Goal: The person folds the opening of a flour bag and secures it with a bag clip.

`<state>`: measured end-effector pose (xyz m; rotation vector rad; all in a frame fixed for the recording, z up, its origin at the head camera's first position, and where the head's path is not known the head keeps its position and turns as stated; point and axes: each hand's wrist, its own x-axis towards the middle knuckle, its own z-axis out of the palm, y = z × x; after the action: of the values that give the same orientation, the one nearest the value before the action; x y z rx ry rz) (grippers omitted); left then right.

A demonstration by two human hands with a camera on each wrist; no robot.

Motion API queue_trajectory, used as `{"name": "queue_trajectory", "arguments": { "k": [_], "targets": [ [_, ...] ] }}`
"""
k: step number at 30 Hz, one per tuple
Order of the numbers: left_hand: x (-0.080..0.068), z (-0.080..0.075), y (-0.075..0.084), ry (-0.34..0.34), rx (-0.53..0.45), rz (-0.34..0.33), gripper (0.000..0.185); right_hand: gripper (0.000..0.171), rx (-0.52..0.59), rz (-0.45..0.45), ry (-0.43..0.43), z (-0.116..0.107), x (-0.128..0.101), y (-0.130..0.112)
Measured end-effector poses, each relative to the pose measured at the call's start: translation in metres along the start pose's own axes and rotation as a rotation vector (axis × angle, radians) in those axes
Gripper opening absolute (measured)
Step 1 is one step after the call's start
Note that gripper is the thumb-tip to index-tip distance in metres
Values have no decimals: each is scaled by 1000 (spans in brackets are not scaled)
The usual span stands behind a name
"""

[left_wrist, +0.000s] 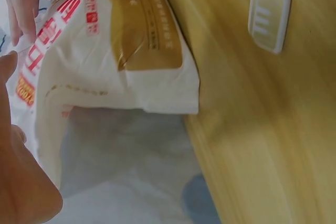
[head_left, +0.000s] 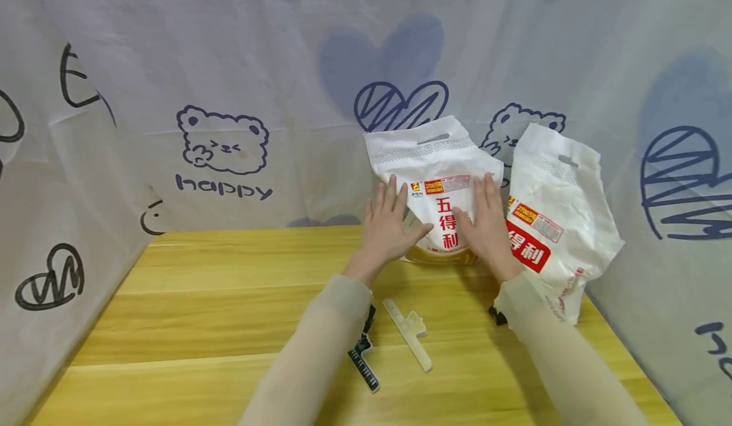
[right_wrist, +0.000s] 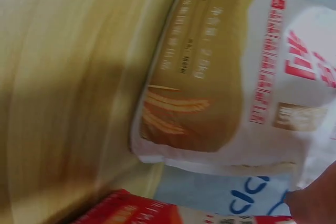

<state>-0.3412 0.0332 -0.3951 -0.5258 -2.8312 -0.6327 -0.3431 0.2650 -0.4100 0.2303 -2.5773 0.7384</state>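
Observation:
A white flour bag [head_left: 436,165] with red print and a gold base stands upright at the back of the wooden table [head_left: 229,299], leaning toward the printed backdrop. My left hand [head_left: 393,221] lies flat on its left front, fingers straight and thumb spread. My right hand [head_left: 486,217] lies flat on its right front the same way. The left wrist view shows the bag's lower corner [left_wrist: 126,51] on the table edge, with my left palm [left_wrist: 21,187] beside it. The gold base [right_wrist: 205,93] fills the right wrist view.
A second, similar white bag [head_left: 551,222] leans at the right, its red label [right_wrist: 126,211] close by. A white sealing clip [head_left: 407,332] lies on the table between my forearms, and a black clip [head_left: 364,362] lies partly under my left sleeve. Printed cloth walls enclose the table.

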Motion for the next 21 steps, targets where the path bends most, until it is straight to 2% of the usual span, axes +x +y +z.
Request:
{"name": "queue_trajectory", "arguments": {
  "k": [11, 17, 21],
  "targets": [
    [15, 28, 9, 78, -38, -80, 110, 81, 64, 25, -4, 26, -2, 13],
    [16, 36, 10, 66, -81, -134, 112, 82, 160, 4, 8, 33, -4, 16],
    [13, 37, 12, 74, -128, -141, 111, 79, 175, 6, -17, 32, -5, 18]
  ]
}}
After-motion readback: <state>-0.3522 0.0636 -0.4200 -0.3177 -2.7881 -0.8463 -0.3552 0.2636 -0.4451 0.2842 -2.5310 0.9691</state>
